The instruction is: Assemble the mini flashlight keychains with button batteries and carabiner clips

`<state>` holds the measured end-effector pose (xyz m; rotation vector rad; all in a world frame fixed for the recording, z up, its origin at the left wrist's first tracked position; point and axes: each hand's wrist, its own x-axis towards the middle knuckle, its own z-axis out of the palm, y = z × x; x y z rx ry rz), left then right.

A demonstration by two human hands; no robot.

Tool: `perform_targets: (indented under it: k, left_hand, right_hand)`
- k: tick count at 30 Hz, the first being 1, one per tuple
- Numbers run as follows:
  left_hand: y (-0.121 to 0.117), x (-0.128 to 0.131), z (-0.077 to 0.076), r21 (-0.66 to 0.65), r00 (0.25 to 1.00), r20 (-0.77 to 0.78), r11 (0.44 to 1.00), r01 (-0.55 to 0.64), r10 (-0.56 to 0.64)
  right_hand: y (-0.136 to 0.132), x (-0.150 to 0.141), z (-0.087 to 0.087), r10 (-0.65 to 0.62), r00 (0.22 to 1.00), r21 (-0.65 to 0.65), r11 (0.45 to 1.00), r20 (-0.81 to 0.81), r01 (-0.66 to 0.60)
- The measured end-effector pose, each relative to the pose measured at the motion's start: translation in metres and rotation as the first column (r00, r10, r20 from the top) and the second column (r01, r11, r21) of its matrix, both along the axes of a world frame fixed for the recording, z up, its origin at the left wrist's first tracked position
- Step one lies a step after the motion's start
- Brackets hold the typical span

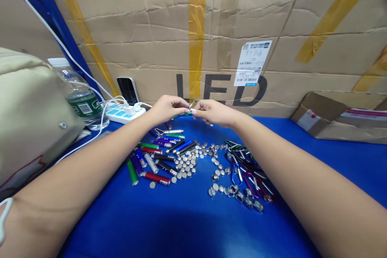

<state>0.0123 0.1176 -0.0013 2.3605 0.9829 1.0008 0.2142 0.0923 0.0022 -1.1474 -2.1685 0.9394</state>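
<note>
Silvery part (192, 105) is pinched by the left hand (169, 107) and right hand (215, 112) over the far side of the blue table (169, 221); probably light, stiff and slippery, it is best held by its ends.

Bright, fairly even light leaves a soft shadow low on the blue tabletop (121, 221), with edges visibly stretched.

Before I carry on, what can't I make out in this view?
Head view:
Small piece between left hand and right hand: tiny, partly covered by them.
Label: text too small, blurred.
Bottle: partly behind the bag.
Bag: cut off by the left edge.
Open box: cut off by the right edge.
</note>
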Motion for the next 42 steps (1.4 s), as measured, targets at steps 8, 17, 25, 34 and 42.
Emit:
perform_targets:
  k: [8, 17, 25, 34, 42]
  left_hand:
    - [0.0, -0.002, 0.003, 0.052, 0.994, -0.102, 0.998, 0.03, -0.025]
    - [-0.001, -0.001, 0.004, 0.054, 0.996, -0.084, 0.998, 0.021, -0.016]
    - [0.006, -0.005, 0.003, 0.081, 0.978, -0.203, 0.994, 0.067, -0.049]
    - [0.007, -0.004, -0.003, -0.042, 0.996, -0.093, 0.999, 0.009, -0.013]
    - [0.001, -0.004, 0.0, 0.023, 1.0, -0.025, 1.0, 0.018, -0.018]
  right_hand:
    - [0.002, 0.0, -0.006, 0.05, 0.997, -0.104, 0.993, -0.057, -0.056]
    - [0.002, 0.0, -0.002, -0.042, 0.998, 0.028, 0.999, 0.04, 0.041]
    - [0.006, -0.005, -0.018, 0.036, 0.987, -0.226, 0.971, -0.158, -0.072]
    - [0.007, -0.001, -0.01, -0.014, 0.999, 0.015, 1.0, -0.038, 0.014]
    - [0.002, -0.005, -0.008, -0.049, 0.974, -0.176, 0.984, -0.222, 0.01]
